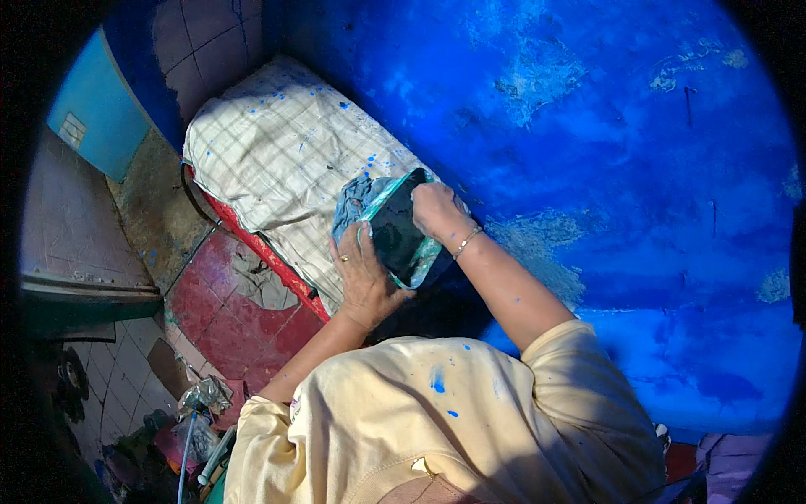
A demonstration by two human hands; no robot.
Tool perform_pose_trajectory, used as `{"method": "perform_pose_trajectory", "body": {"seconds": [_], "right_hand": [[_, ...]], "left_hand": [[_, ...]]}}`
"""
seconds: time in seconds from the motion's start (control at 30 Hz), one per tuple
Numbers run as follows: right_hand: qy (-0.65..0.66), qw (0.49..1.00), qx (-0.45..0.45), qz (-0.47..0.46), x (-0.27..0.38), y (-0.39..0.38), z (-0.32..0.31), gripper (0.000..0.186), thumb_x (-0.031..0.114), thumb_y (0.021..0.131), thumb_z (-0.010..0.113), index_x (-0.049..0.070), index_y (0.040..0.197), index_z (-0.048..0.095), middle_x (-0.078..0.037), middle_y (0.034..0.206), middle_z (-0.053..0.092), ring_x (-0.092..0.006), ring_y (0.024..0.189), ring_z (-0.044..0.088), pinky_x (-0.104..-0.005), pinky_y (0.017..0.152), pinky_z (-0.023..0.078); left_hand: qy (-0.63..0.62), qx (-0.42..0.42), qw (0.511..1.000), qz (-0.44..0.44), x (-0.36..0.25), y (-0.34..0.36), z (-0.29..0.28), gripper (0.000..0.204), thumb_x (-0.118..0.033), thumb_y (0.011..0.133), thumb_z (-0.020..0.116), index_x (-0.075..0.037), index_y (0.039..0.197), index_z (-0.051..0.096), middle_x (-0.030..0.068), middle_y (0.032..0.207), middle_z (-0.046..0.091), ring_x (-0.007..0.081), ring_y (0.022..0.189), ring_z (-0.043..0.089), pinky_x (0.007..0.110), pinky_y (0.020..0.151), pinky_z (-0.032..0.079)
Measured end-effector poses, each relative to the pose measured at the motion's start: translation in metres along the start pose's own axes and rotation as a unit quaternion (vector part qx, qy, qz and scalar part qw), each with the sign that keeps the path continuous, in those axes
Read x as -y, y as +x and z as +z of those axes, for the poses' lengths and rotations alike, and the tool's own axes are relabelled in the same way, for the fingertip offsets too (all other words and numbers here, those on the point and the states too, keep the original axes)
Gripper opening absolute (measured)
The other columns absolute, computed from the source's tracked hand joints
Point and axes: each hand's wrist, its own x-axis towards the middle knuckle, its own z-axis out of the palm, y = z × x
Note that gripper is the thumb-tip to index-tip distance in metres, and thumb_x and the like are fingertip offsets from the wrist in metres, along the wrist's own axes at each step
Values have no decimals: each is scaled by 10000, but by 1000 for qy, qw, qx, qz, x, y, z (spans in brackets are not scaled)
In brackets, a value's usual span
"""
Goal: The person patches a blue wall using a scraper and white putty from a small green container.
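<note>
Teal-rimmed container (pixel 396 235), crumpled blue-grey cloth (pixel 353 202), patchy wall (pixel 541 80)

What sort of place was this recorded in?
Probably part of a home, though I can't be sure: a patchy blue wall, red floor tiles and a checked cloth spotted with blue suggest it.

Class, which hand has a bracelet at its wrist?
The right hand has the thin metallic bracelet; the left hand wears a gold-coloured ring, with no bracelet visible.
</note>
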Motion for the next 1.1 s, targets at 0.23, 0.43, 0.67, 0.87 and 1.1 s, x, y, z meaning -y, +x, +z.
{"method": "perform_pose_trajectory", "body": {"seconds": [0.23, 0.43, 0.67, 0.87, 1.1], "right_hand": [[33, 999, 37, -6, 21, -4, 9, 157, 97, 707, 560, -11, 726, 672, -232, 803, 640, -347, 786, 647, -416, 715, 518], [126, 979, -13, -159, -32, 8, 0, 126, 91, 591, 562, -3, 662, 608, -263, 725, 572, -400, 693, 577, -448, 609, 467], [653, 743, 147, 17, -78, -27, -66, 234, 10, 697, 618, -68, 917, 638, -129, 872, 665, -208, 753, 647, -344, 688, 514], [864, 496, 90, 4, -89, -70, -83, 344, -23, 709, 615, -121, 1036, 569, -208, 1002, 633, -293, 901, 643, -419, 837, 507], [892, 436, 84, -84, -87, -93, -109, 358, -10, 728, 627, -113, 1063, 555, -206, 1019, 625, -291, 924, 632, -430, 864, 489]], "left_hand": [[-12, -15, 1000, 10, -2, -1, 3, 1282, -377, 421, 842, -12, 1378, 71, 274, 1323, 258, 422, 1265, 236, 636, 1023, 62], [3, -11, 1000, 12, 0, -4, 2, 1287, -397, 435, 837, -7, 1380, 55, 279, 1339, 234, 424, 1279, 217, 629, 1025, 56], [9, -7, 1000, 26, 17, -12, 9, 1310, -497, 473, 797, 24, 1385, 14, 277, 1376, 186, 434, 1292, 186, 618, 1030, 44], [9, -15, 999, 39, 21, -10, 14, 1298, -646, 519, 702, 51, 1380, 27, 269, 1393, 161, 440, 1306, 152, 604, 1040, 46], [11, -23, 998, 52, 20, -3, 9, 1264, -698, 573, 635, 63, 1381, 31, 280, 1395, 167, 442, 1306, 157, 596, 1044, 46]]}}
